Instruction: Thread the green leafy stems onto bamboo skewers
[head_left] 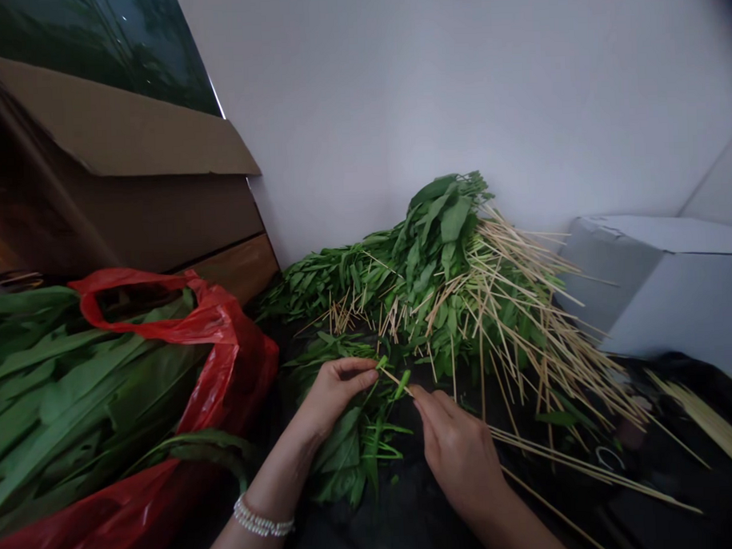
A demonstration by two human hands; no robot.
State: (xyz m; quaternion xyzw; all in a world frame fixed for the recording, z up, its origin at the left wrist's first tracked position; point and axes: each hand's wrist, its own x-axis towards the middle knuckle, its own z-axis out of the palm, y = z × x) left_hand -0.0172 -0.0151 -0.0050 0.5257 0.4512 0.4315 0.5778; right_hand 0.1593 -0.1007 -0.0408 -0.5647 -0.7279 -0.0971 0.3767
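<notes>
Near the middle, my left hand pinches a short green stem piece at the tip of a thin wooden skewer. My right hand has its fingers closed round the skewer, just behind a second green stem piece threaded on it. Loose green leaves and cut stems lie on the black surface below and between the hands. Behind them rises a large pile of leafy greens on skewers, whose bare ends point right and toward me.
A red plastic bag full of long leaves stands at the left, before an open cardboard box. At the right are a white box and a bundle of bare skewers. A wall closes off the back.
</notes>
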